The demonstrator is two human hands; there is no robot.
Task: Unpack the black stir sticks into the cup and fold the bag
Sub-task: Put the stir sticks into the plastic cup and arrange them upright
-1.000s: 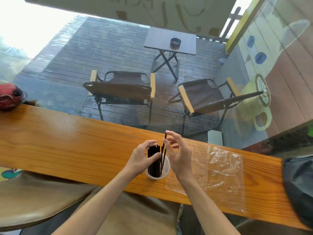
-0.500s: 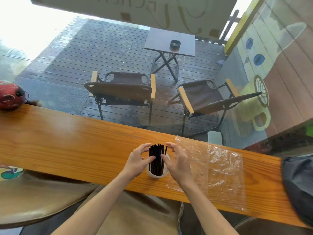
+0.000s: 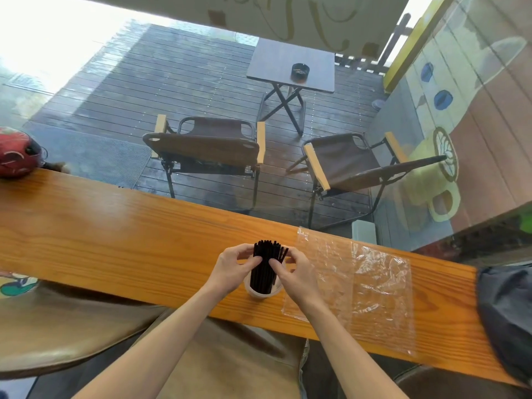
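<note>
A bundle of black stir sticks (image 3: pixel 266 266) stands upright in a small translucent cup (image 3: pixel 260 292) on the wooden counter (image 3: pixel 115 240). My left hand (image 3: pixel 233 269) holds the bundle from the left with thumb and fingers curled round it. My right hand (image 3: pixel 296 272) holds it from the right the same way. The empty clear plastic bag (image 3: pixel 357 283) lies flat and crinkled on the counter just right of the cup, partly under my right wrist.
A dark bag (image 3: pixel 509 315) sits at the counter's right end and a red helmet (image 3: pixel 17 152) at its far left. Behind the counter is a window onto a deck with two folding chairs (image 3: pixel 207 151) and a small table (image 3: pixel 290 67).
Both hands have closed in on the sticks. The stick that stood above the others has gone down, and the bundle is now gathered tight and upright in the cup.
</note>
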